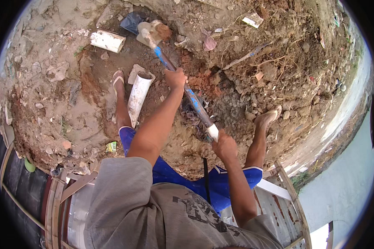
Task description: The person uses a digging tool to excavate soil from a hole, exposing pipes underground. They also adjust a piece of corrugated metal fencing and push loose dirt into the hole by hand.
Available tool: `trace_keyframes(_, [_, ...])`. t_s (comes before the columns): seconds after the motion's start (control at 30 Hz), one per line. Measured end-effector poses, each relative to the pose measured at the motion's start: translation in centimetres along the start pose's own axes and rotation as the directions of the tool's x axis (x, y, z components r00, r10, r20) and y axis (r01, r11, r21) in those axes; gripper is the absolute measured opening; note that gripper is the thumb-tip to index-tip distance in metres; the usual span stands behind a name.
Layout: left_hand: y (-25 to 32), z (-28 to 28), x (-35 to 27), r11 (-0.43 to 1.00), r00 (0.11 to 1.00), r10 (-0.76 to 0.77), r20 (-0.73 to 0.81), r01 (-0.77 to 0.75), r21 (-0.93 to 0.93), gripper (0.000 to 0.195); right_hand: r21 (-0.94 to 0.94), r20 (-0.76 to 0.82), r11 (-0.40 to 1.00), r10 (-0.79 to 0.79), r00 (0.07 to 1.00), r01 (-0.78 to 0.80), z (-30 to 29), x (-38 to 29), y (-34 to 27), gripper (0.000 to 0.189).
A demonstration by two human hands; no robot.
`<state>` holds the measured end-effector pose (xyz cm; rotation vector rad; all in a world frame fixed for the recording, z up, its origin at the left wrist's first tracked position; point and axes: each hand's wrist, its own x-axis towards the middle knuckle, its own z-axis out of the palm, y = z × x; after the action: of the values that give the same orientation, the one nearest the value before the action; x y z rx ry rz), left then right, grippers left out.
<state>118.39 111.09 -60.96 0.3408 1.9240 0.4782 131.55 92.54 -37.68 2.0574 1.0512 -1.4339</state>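
With both hands I grip a long-handled shovel. Its dark shaft has blue patches and ends in a white section. My left hand is closed around the middle of the shaft. My right hand holds the white butt end, close to my blue shorts. The dirt-covered blade rests at the far end, a clump of reddish-brown soil on or against it. Beside the blade lies a dark plastic bag. A white pipe leans near my left leg, its open end facing up.
A shorter white pipe piece lies at the upper left. Loose dug soil with roots banks up on the right, a dirty stick-like strip across it. My sandalled feet stand wide apart. Behind me are wooden framing and rusty metal sheeting.
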Motion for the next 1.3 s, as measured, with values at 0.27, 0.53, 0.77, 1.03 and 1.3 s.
trace_keyframes(0.27, [-9.5, -1.4, -11.1, 0.97, 0.956, -0.241, 0.165, 0.233, 0.067, 0.04, -0.079, 0.04, 0.965, 0.255, 0.966, -0.252, 1.8, -11.6, 3.1, 0.029])
trace_keyframes(0.53, [-14.5, -5.9, -25.9, 0.868, 0.777, -0.487, 0.399, 0.379, 0.321, 0.039, -0.114, 0.151, 0.929, 0.366, 0.918, -0.352, 2.3, -26.1, 8.6, 0.031])
trace_keyframes(0.77, [-10.7, -7.1, -24.9, 0.881, 0.814, -0.448, 0.369, 0.473, 0.027, 0.027, -0.169, 0.006, 0.964, 0.207, 0.978, -0.203, 1.8, -25.0, 8.5, 0.029])
trace_keyframes(1.03, [6.2, -4.2, 1.2, 0.984, 0.996, 0.074, -0.055, -0.082, -0.16, 0.023, -0.035, -0.038, 0.996, -0.082, 0.996, 0.08, -0.7, 2.0, -3.5, 0.036])
trace_keyframes(1.3, [-2.1, 3.4, 4.8, 0.998, 0.997, -0.05, -0.054, 0.052, 0.029, 0.036, -0.146, -0.075, 0.989, -0.012, 0.997, 0.001, -2.7, 5.0, -0.8, 0.032])
